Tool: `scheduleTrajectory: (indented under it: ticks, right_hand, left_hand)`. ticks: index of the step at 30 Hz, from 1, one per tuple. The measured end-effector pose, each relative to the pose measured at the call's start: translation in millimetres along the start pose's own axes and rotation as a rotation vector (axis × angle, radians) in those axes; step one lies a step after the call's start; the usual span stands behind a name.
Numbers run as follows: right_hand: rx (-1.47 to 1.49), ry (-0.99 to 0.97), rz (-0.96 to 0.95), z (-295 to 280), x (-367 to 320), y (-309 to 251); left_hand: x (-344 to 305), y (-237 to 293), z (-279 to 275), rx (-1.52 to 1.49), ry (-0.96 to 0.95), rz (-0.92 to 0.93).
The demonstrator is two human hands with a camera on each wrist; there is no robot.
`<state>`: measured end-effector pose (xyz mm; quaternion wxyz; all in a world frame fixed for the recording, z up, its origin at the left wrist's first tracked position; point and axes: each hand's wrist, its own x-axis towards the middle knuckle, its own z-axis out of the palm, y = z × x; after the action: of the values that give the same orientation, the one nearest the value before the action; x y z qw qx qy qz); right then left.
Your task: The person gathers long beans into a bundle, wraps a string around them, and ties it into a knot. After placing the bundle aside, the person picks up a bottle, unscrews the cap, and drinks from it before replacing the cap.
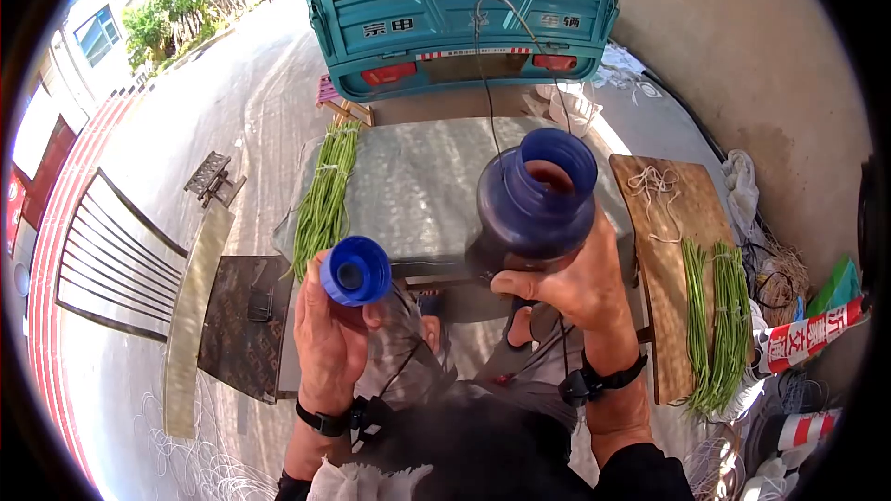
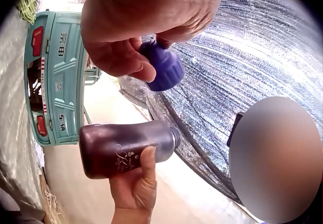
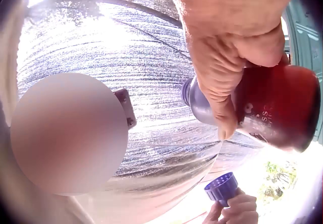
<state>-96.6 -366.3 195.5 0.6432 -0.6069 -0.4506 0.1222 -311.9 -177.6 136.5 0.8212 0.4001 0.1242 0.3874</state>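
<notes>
My right hand [image 1: 594,283] grips a translucent blue-purple drinking bottle [image 1: 529,213] round its body, thumb across the near side. Its wide mouth is uncovered and faces up toward the head camera. Dark reddish liquid [image 3: 298,103] shows through the wall in the right wrist view, and white lettering runs along the side. To the left, my left hand [image 1: 327,353] holds the blue screw cap [image 1: 355,271] between fingers and thumb, hollow side toward the head camera. Cap and bottle are well apart, both raised near the table's front edge. In the left wrist view the ribbed cap [image 2: 169,70] partly hides behind fingers.
A grey-covered table [image 1: 408,176] stands in front, with tied long green stalks [image 1: 327,186] at its left edge. More bundles [image 1: 729,315] and white string [image 1: 654,187] lie on a wooden bench [image 1: 664,269] at right. A chair [image 1: 125,260] stands left; a teal cargo tricycle [image 1: 464,23] is behind.
</notes>
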Motion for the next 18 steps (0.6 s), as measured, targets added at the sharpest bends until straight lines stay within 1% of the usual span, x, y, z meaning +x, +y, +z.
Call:
scheduleTrajectory:
  ticks: [2, 3, 6, 7, 10, 11, 14, 18]
  right_hand:
    - [0.140, 0.021, 0.161, 2, 2, 23]
    - [0.194, 0.030, 0.144, 3, 2, 33]
    - [0.043, -0.021, 0.170, -2, 5, 39]
    - [0.138, 0.005, 0.224, -2, 3, 47]
    - [0.215, -0.002, 0.311, -4, 1, 57]
    - [0.286, 0.010, 0.324, -3, -2, 62]
    - [0.268, -0.046, 0.384, -9, -6, 76]
    - [0.320, -0.060, 0.318, -6, -9, 82]
  left_hand:
    - [3, 1, 1, 0.030, 0.009, 0.024]
    - [4, 0, 3, 0.050, 0.044, 0.022]
    - [8, -3, 4, 0.116, 0.020, 0.036]
    - [10, -4, 6, 0.123, 0.055, 0.020]
    - [13, -8, 5, 0.109, 0.048, -0.002]
    - [15, -8, 5, 0.113, 0.043, -0.005]
    - [18, -10, 7, 0.117, 0.052, -0.027]
    - [25, -13, 6, 0.193, -0.001, -0.018]
